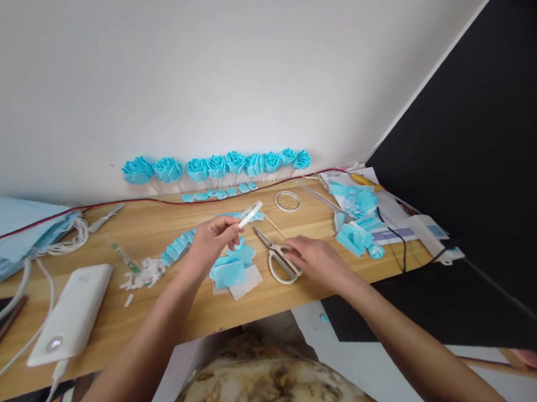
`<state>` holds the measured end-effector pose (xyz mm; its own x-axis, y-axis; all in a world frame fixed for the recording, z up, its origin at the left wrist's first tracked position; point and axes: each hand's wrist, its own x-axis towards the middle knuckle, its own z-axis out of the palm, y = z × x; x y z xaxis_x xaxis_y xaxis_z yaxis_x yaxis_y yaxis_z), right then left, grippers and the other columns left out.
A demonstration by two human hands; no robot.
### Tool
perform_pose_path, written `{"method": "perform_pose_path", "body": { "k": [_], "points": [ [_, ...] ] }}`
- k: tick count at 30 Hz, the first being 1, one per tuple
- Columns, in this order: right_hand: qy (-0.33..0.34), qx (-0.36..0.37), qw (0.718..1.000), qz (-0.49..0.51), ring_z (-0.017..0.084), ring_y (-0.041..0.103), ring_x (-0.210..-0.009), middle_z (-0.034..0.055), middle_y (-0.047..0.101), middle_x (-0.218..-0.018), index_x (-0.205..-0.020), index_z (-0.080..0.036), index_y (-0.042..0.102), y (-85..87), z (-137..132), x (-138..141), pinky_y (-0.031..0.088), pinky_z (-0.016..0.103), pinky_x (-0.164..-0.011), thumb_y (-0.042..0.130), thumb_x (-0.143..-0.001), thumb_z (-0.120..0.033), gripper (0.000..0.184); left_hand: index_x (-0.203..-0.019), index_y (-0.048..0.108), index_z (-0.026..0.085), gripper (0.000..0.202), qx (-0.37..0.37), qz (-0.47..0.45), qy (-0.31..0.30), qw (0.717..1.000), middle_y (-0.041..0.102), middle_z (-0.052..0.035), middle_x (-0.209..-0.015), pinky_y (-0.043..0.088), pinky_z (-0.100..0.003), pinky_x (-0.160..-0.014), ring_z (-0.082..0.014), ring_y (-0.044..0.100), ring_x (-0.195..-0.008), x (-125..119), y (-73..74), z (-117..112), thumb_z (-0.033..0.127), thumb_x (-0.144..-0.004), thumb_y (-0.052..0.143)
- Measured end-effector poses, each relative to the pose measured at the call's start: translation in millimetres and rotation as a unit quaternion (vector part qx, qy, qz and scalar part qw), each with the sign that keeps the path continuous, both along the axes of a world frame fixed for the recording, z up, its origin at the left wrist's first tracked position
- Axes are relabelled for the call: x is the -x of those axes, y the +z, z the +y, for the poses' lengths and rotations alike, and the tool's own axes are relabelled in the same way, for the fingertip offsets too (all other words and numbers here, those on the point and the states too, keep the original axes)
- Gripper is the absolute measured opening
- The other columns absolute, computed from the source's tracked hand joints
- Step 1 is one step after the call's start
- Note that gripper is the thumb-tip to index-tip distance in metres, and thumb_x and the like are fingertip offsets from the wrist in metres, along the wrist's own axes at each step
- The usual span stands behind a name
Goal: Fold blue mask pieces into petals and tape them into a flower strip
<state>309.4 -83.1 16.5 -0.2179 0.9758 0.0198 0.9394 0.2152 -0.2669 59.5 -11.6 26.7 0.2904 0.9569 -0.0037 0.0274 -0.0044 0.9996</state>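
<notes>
My left hand (213,237) is raised a little above the wooden desk (159,231) and pinches a narrow white strip (250,215) between thumb and fingers. My right hand (314,260) rests on the desk with its fingers on the white handles of a pair of scissors (276,255), whose blades point away toward the wall. Under and between the hands lie blue paper squares (231,269) on a white sheet. A row of small blue folded pieces (177,248) runs left of my left hand.
Blue paper flowers (214,165) line the wall, small blue squares (221,193) before them. A tape ring (288,201), thin stick (275,226), blue scraps (357,234), white power bank (72,310), cables (69,238), white shreds (142,276) and blue sheets (5,231) lie around.
</notes>
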Motion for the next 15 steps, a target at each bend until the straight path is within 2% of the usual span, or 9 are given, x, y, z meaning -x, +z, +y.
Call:
{"method": "perform_pose_path", "body": {
  "k": [2,4,7,9,10,12,13,14,15],
  "points": [
    [-0.005,0.024,0.996,-0.084,0.024,0.068,-0.089,0.0100,0.071,-0.099,-0.122,-0.020,0.063,-13.7,-8,11,0.043,0.030,-0.070,0.055,-0.097,-0.028,0.028,-0.078,0.069,0.014,0.022,0.030,-0.055,-0.006,0.998,0.065,-0.0020,-0.060,0.045,-0.025,-0.055,-0.0113,0.055,-0.052,2,-2.6,2,0.035,-0.075,0.072],
    [-0.013,0.015,0.991,-0.131,0.027,0.068,-0.093,0.0127,0.070,-0.100,-0.127,-0.019,0.061,-22.2,-13,23,0.043,0.030,-0.070,0.056,-0.096,-0.031,0.033,-0.078,0.069,0.013,0.025,0.055,-0.107,-0.017,0.993,0.068,-0.0046,-0.069,0.047,-0.025,-0.055,-0.0126,0.060,-0.057,4,-4.6,3,0.037,-0.075,0.074],
    [-0.021,0.006,0.990,-0.142,0.028,0.068,-0.092,0.0149,0.070,-0.101,-0.128,-0.018,0.060,-25.0,-12,30,0.042,0.030,-0.067,0.058,-0.093,-0.031,0.038,-0.077,0.068,0.012,0.030,0.092,-0.168,-0.025,0.981,0.069,-0.0074,-0.080,0.048,-0.025,-0.055,-0.0136,0.063,-0.062,6,-7.5,3,0.041,-0.075,0.075],
    [-0.039,0.017,0.994,-0.102,0.026,0.068,-0.086,0.0138,0.071,-0.099,-0.125,-0.019,0.062,-21.6,-6,24,0.043,0.029,-0.067,0.059,-0.091,-0.027,0.035,-0.077,0.067,0.011,0.033,0.110,-0.192,-0.027,0.975,0.069,-0.0081,-0.082,0.048,-0.024,-0.055,-0.0136,0.063,-0.063,9,-9.0,3,0.043,-0.077,0.074],
    [-0.052,0.025,0.997,-0.058,0.024,0.068,-0.083,0.0119,0.072,-0.096,-0.123,-0.020,0.064,-18.5,-3,18,0.044,0.029,-0.068,0.059,-0.089,-0.025,0.034,-0.078,0.067,0.011,0.034,0.115,-0.201,-0.027,0.972,0.068,-0.0083,-0.081,0.048,-0.024,-0.055,-0.0135,0.063,-0.063,10,-9.6,4,0.044,-0.078,0.074],
    [-0.082,0.044,0.991,0.098,0.022,0.068,-0.079,0.0072,0.072,-0.093,-0.122,-0.023,0.064,-10.5,2,5,0.048,0.031,-0.072,0.062,-0.086,-0.028,0.036,-0.078,0.068,0.010,0.035,0.124,-0.215,-0.033,0.968,0.068,-0.0083,-0.077,0.048,-0.024,-0.056,-0.0134,0.062,-0.062,13,-10.5,5,0.045,-0.079,0.072],
    [-0.095,0.053,0.973,0.203,0.021,0.068,-0.080,0.0059,0.071,-0.092,-0.125,-0.023,0.062,-6.0,3,-1,0.050,0.033,-0.074,0.064,-0.085,-0.031,0.041,-0.078,0.068,0.010,0.035,0.129,-0.219,-0.038,0.967,0.067,-0.0081,-0.073,0.048,-0.024,-0.056,-0.0136,0.062,-0.061,14,-10.9,5,0.045,-0.080,0.071],
    [-0.100,0.072,0.939,0.322,0.021,0.068,-0.082,0.0060,0.071,-0.095,-0.131,-0.023,0.058,-1.6,3,-6,0.052,0.034,-0.076,0.066,-0.084,-0.033,0.048,-0.078,0.068,0.010,0.036,0.134,-0.221,-0.042,0.965,0.067,-0.0078,-0.070,0.048,-0.024,-0.057,-0.0138,0.062,-0.061,15,-11.3,6,0.046,-0.081,0.070],
    [-0.094,0.105,0.890,0.433,0.021,0.069,-0.085,0.0068,0.070,-0.101,-0.136,-0.025,0.054,2.3,0,-9,0.053,0.035,-0.077,0.069,-0.084,-0.037,0.056,-0.078,0.068,0.010,0.036,0.139,-0.223,-0.044,0.964,0.067,-0.0076,-0.069,0.048,-0.024,-0.057,-0.0139,0.062,-0.060,16,-11.8,6,0.046,-0.081,0.069]
  ]
}}
